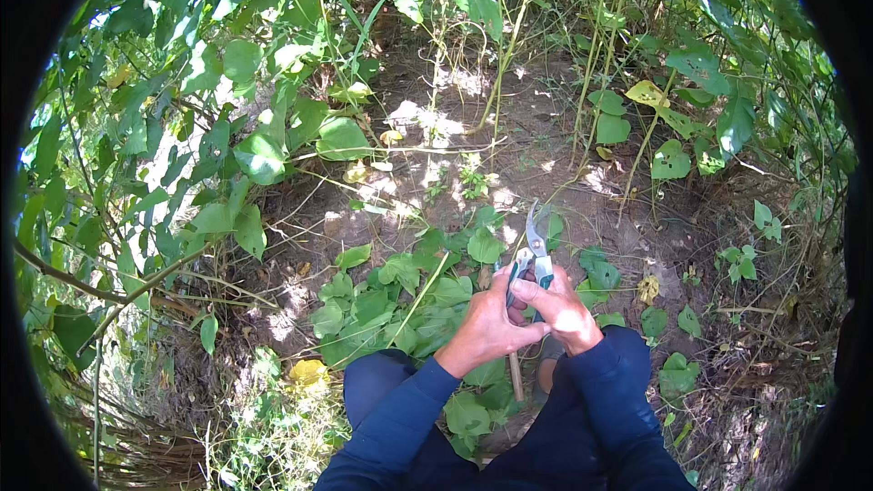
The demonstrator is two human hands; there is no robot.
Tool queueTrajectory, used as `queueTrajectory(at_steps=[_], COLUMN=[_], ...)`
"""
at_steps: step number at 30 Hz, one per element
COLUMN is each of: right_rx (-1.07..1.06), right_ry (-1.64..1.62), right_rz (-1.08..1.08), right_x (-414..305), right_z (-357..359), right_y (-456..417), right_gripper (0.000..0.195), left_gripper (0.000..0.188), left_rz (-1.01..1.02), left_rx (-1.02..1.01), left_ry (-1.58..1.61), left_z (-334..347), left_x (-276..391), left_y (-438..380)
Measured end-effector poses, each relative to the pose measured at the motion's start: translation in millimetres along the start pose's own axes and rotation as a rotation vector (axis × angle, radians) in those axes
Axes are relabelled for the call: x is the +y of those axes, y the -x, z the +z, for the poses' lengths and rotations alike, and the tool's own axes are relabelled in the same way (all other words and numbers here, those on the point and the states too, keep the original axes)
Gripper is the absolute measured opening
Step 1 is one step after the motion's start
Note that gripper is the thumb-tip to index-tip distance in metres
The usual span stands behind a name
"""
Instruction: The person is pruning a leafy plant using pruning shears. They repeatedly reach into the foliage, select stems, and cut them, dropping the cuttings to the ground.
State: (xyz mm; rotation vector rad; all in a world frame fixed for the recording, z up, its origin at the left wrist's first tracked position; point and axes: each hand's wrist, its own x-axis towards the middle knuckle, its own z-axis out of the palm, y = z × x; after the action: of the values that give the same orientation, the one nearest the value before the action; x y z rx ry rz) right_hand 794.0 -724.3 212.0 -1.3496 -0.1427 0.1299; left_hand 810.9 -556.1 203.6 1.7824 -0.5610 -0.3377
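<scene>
In front of my knees, both hands meet around a pair of pruning shears (537, 243). The curved metal blades point away from me and the handles have green grips. My right hand (566, 310) wraps the right handle, its thumb lying across toward the other one. My left hand (492, 322) has its fingers on the left handle, with its thumb stretched toward my right palm. Fingers hide much of the grips. Below the hands a wooden stick or tool handle (516, 376) shows over the leaves; its upper part is hidden.
Heart-shaped green leaves (382, 307) lie heaped on the soil, a cut pale stem (423, 296) across them. Upright stems (508, 48) stand ahead. A thick branch (126, 299) reaches in from the left. A yellow leaf (309, 373) lies left of my knee.
</scene>
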Motion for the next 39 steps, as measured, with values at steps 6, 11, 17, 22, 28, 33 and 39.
queueTrajectory(at_steps=[6,11,17,22,28,33,39], right_rx=[-0.065,-0.068,-0.026,0.063,0.135,0.164,0.389], right_ry=[-0.068,-0.226,-0.138,-0.082,-0.211,-0.240,-0.158], right_rz=[0.013,0.023,-0.023,-0.107,-0.114,-0.112,0.098], right_x=[-5.8,5.4,7.3,3.7,16.4,26.0,28.5], right_z=[5.1,3.5,7.6,5.2,-1.2,-7.2,-6.7], right_y=[3.8,-0.8,-5.0,-2.7,-6.8,-8.8,-10.8], right_gripper=[0.050,0.057,0.057,0.038,0.024,0.028,0.041], left_gripper=[0.104,0.093,0.099,0.107,0.093,0.065,0.073], left_rz=[0.083,0.093,0.183,0.214,0.174,0.157,0.170], left_rx=[0.115,0.157,0.179,0.172,0.164,0.092,0.078], left_ry=[-0.044,-0.126,-0.237,-0.292,-0.116,-0.076,-0.197], left_z=[0.5,-1.0,-2.2,0.5,5.4,4.8,14.6], left_x=[0.6,-0.6,2.9,2.2,2.1,3.4,-0.9], left_y=[5.4,6.3,6.5,7.4,4.6,3.3,0.2])
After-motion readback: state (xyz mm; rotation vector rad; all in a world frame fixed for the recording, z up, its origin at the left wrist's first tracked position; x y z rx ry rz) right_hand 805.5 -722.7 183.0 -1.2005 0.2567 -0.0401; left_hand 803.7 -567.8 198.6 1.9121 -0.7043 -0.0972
